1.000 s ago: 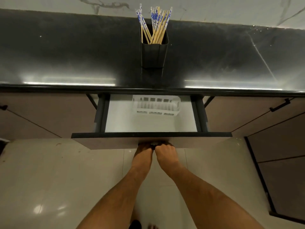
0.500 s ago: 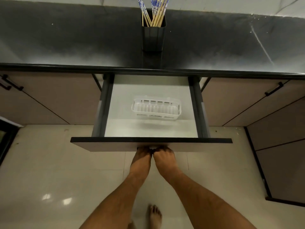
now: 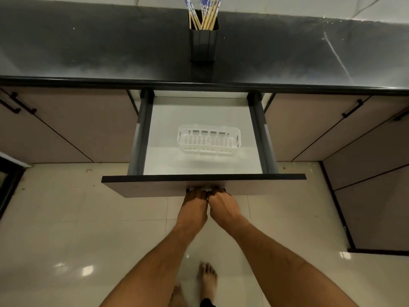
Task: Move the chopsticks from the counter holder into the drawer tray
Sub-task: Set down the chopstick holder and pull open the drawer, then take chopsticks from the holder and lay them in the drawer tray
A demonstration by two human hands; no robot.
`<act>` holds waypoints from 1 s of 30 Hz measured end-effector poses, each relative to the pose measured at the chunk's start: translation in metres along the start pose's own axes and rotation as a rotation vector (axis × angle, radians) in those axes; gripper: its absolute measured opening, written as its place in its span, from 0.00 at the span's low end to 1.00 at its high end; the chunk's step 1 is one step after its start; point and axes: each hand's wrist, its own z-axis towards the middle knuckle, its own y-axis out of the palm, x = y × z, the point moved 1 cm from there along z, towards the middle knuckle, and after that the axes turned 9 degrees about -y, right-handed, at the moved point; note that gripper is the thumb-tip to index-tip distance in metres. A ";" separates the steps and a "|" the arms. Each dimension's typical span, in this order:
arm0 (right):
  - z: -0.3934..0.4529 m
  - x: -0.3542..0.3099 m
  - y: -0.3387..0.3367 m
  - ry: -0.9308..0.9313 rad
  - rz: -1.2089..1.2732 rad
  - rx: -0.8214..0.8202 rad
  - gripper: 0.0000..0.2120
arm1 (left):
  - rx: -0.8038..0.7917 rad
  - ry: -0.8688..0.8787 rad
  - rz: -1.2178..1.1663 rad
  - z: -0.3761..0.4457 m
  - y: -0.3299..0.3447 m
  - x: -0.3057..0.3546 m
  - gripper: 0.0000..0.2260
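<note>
Several chopsticks [image 3: 207, 13] with blue-and-white tops stand in a dark square holder [image 3: 204, 43] at the back of the black counter [image 3: 88, 45]. Below it the drawer [image 3: 203, 179] is pulled far out, and a white slotted plastic tray [image 3: 208, 140] lies empty on its pale floor. My left hand [image 3: 195, 202] and my right hand [image 3: 222, 203] sit side by side, fingers curled under the drawer front's handle. The fingertips are hidden behind the front panel.
Closed brown cabinet doors with black bar handles [image 3: 352, 108] flank the drawer on both sides. The pale tiled floor [image 3: 66, 218] stretches below, and my bare feet [image 3: 208, 282] stand on it under my arms. A dark appliance edge [image 3: 6, 187] shows at the far left.
The drawer has slid out toward me with both hands on its handle, exposing the whole white tray. The view has tilted down, so the holder now sits at the top edge.
</note>
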 end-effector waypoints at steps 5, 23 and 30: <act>-0.021 0.000 -0.009 -0.028 -0.005 0.180 0.09 | 0.244 0.077 0.067 -0.026 -0.019 0.000 0.18; -0.009 0.035 -0.115 -0.056 -0.104 0.530 0.09 | 0.657 0.157 -0.070 -0.006 -0.131 0.015 0.17; 0.028 0.068 -0.129 -0.036 -0.097 0.529 0.10 | 0.621 0.034 -0.085 0.044 -0.146 0.001 0.16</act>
